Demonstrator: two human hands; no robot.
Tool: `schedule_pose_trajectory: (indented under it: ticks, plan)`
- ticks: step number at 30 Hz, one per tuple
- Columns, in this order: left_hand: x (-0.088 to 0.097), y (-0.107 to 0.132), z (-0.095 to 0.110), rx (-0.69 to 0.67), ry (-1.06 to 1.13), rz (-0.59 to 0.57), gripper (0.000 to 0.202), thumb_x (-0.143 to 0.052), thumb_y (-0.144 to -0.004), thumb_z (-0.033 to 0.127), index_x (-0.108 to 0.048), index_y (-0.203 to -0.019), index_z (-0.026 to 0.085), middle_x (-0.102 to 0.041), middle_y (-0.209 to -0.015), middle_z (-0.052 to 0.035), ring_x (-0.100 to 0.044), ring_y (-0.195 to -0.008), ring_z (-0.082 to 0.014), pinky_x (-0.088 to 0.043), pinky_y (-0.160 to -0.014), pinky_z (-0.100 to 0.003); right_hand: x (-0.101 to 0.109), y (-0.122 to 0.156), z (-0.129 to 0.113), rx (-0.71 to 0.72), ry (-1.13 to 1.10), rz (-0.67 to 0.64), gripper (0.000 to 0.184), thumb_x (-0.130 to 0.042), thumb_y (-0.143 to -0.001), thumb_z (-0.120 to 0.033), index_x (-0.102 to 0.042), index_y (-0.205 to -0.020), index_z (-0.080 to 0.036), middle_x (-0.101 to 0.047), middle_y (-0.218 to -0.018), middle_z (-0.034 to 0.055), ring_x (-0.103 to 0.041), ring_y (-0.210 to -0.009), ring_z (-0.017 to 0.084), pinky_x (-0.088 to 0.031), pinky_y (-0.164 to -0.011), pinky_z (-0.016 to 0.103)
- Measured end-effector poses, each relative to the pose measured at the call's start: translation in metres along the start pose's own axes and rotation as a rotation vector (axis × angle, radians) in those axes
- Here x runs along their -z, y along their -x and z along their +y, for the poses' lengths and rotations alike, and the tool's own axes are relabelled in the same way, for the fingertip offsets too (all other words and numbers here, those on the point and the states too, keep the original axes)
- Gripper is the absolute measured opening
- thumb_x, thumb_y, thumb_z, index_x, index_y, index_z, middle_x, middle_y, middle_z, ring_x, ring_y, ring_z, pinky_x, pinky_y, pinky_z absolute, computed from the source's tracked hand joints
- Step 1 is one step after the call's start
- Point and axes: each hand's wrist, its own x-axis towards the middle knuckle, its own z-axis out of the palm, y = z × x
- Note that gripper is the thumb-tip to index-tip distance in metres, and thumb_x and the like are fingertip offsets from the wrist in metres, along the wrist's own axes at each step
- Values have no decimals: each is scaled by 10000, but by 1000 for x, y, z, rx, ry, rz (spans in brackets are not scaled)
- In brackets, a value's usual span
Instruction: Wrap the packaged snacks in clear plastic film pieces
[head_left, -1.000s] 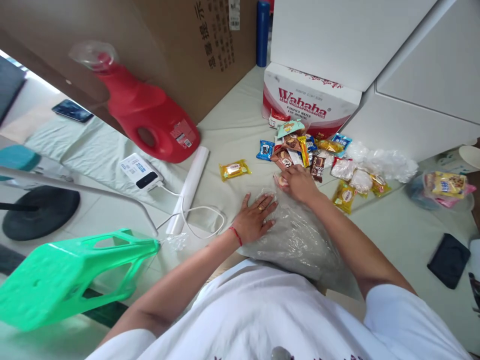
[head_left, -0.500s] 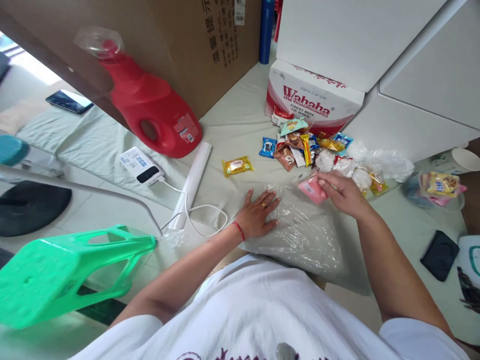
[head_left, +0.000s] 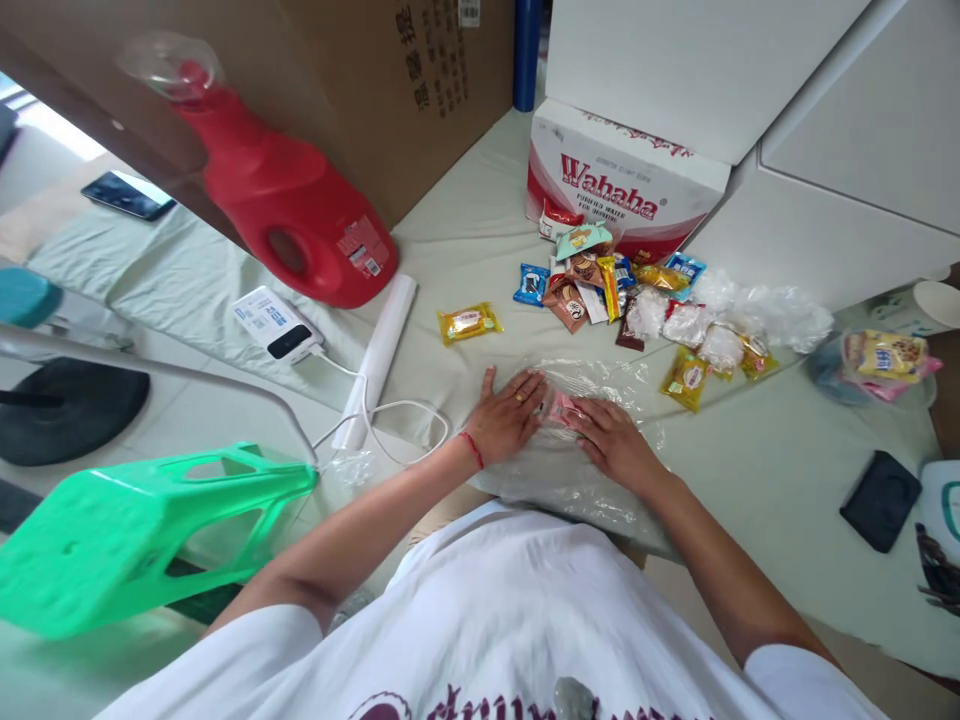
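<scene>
A small pink snack packet [head_left: 561,408] lies on a sheet of clear plastic film [head_left: 585,490] at the table's near edge. My left hand [head_left: 508,412], with a ring and a red wrist string, rests flat on the film, its fingertips at the packet's left side. From the right, my right hand [head_left: 611,440] lies with outstretched fingers on the packet, covering part of it. Nearby on the left is a yellow wrapped snack [head_left: 470,323]. Another yellow packet [head_left: 685,379] lies to the right, below a pile of wrapped snacks [head_left: 570,303].
Behind the snacks stands a Wahaha carton [head_left: 619,185]. Crumpled clear plastic [head_left: 784,318] lies right of them. Leftward are a red jug [head_left: 300,220], a white roll [head_left: 379,360], a cabled white device [head_left: 276,325] and a green stool [head_left: 150,530]. A black pouch [head_left: 880,500] lies right.
My right hand has moved left and down, bringing the pink packet onto the film beside my left hand. The yellow packet at right now shows fully. My left hand stays on the film.
</scene>
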Motion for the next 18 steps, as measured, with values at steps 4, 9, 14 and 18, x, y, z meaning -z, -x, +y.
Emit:
schedule_pose_trajectory:
  ticks: [4, 9, 14, 18]
  plan:
    - [5, -2, -9, -40, 20, -55, 633, -316, -1086, 460, -254, -1674, 234, -342, -1699, -133, -332, -1575, -314, 97, -1248, -727, 3, 14, 9, -11, -87, 17, 458, -428, -1049, -189, -632, -1427, -349, -622, -1476, 75, -564, -1348, 256, -361, -1192, 599]
    - [10, -3, -11, -38, 9, -71, 627, -344, -1078, 460, -267, -1673, 276, -360, -1695, -122, -331, -1574, -332, 75, -1257, -717, 12, 14, 9, -5, -167, 16, 448, -468, -1030, -192, -664, -1385, -382, -702, -1351, 72, -627, -1248, 260, -440, -1120, 579]
    - [10, 1, -12, -35, 7, -51, 612, -346, -1079, 455, -289, -1666, 293, -347, -1703, -112, -318, -1581, -329, 70, -1261, -711, 28, 5, 5, 14, -140, -70, 343, -575, -1012, -282, -722, -1311, -363, -585, -1515, 86, -528, -1388, 320, -375, -1171, 635]
    - [10, 3, -14, 3, -16, -33, 593, -352, -1080, 444, -314, -1656, 307, -348, -1703, -109, -325, -1578, -336, 38, -1258, -723, 71, -45, 36, -87, -220, 39, 329, -567, -1023, -399, -732, -1276, -269, -645, -1420, 120, -631, -1265, 293, -524, -1051, 479]
